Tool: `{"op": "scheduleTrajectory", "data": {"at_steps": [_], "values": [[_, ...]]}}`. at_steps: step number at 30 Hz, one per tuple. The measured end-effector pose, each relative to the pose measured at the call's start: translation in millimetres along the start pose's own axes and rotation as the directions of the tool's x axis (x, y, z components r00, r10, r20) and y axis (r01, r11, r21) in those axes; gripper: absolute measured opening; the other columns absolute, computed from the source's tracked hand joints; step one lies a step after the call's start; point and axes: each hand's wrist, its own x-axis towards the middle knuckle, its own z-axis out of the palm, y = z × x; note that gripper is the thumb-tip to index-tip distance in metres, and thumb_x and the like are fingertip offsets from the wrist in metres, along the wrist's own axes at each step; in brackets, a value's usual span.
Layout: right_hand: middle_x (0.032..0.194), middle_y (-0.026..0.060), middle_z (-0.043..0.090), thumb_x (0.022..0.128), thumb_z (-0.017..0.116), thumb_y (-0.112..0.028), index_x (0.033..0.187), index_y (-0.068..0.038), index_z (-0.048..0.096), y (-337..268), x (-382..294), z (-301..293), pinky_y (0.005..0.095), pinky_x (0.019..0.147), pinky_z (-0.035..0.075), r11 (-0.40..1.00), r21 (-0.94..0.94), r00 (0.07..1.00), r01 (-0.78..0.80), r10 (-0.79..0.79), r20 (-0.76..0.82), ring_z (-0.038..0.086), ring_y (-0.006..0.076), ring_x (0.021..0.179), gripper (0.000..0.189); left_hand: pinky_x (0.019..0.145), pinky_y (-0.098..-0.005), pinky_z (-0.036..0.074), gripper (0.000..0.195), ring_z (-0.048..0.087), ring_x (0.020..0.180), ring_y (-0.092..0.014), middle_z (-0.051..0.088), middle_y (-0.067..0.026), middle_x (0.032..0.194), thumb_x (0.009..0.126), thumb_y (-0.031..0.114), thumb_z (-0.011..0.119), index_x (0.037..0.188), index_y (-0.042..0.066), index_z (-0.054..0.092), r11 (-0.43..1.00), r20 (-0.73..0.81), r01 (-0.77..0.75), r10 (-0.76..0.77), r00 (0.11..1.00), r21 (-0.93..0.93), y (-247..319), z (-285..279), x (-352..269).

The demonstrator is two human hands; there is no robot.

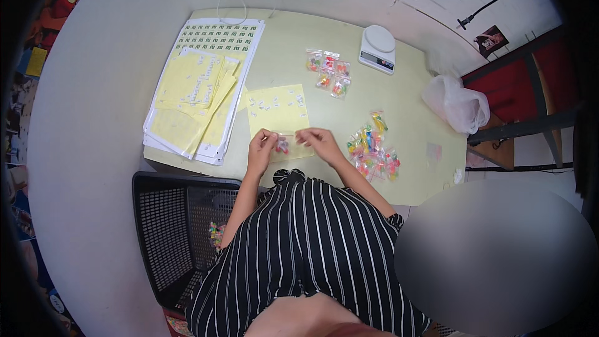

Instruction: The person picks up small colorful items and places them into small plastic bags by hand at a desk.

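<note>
My left hand (262, 147) pinches the upper left of a small clear zip bag (282, 144) with pink and purple pieces inside. The bag is above a yellow sticker sheet (276, 114) with scattered small labels left on it. Just off the bag's upper right is my right hand (322, 144), thumb and fingertips close together and slightly blurred; whether they hold anything is unclear. To the right of this hand lies a pile of small filled bags (374, 150) with colourful contents. Farther back, several more filled bags (329, 71) are grouped flat on the table.
White and yellow label sheets (206, 84) are stacked at the left. A white digital kitchen scale (378, 49) stands at the back right, near a crumpled plastic bag (456, 103). Below the table's left edge is a black plastic crate (164, 238). A grey blur covers the lower right.
</note>
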Motion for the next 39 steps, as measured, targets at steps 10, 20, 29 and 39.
{"op": "scheduleTrajectory", "data": {"at_steps": [10, 20, 29, 39], "values": [[0.082, 0.0078, 0.059, 0.069, 0.066, -0.012, 0.088, -0.005, 0.066, 13.8, 49.0, -21.7, 0.032, 0.068, 0.046, 0.706, -0.688, 0.915, 0.168, -0.371, -0.157, 0.056, 0.0226, 0.075, 0.02, 0.056, -0.0196, 0.041, 0.019, 0.051, 0.065, -0.006, 0.053, 0.0023, 0.074, 0.089, 0.023, 0.049, 0.09, 0.005, 0.053, 0.975, -0.02, 0.198, -0.201, 0.979, -0.105, -37.5, 15.8, 63.7], [0.086, 0.0072, 0.055, 0.065, 0.065, -0.009, 0.086, -0.006, 0.064, 20.6, 52.2, -17.6, 0.0357, 0.074, 0.042, 0.617, -0.751, 0.891, 0.235, -0.446, -0.087, 0.051, 0.0245, 0.084, 0.021, 0.052, -0.0186, 0.042, 0.019, 0.051, 0.059, -0.006, 0.059, -0.0024, 0.078, 0.089, 0.019, 0.048, 0.094, 0.002, 0.055, 0.963, -0.102, 0.186, -0.209, 0.973, -0.195, -43.7, 19.7, 65.3], [0.09, 0.0085, 0.056, 0.069, 0.061, -0.008, 0.09, -0.007, 0.062, 4.7, 0.0, -42.2, 0.0369, 0.078, 0.039, 0.574, -0.809, 0.838, 0.123, -0.497, -0.225, 0.052, 0.0256, 0.088, 0.021, 0.062, -0.0181, 0.046, 0.02, 0.057, 0.072, -0.008, 0.06, -0.0059, 0.082, 0.08, 0.007, 0.058, 0.097, -0.002, 0.052, 0.995, -0.044, 0.078, -0.081, 0.996, -0.069, -32.0, 27.0, 60.0], [0.087, 0.009, 0.058, 0.073, 0.058, -0.011, 0.087, -0.009, 0.063, 6.8, -39.3, -124.4, 0.0386, 0.08, 0.037, 0.629, -0.764, 0.711, -0.143, -0.471, -0.521, 0.052, 0.0244, 0.09, 0.015, 0.068, -0.0234, 0.046, 0.018, 0.056, 0.079, -0.013, 0.06, -0.0089, 0.09, 0.081, 0.006, 0.05, 0.098, 0.0, 0.052, 0.907, -0.024, 0.206, -0.231, 0.973, -0.367, -37.5, 14.9, 66.4]]}}
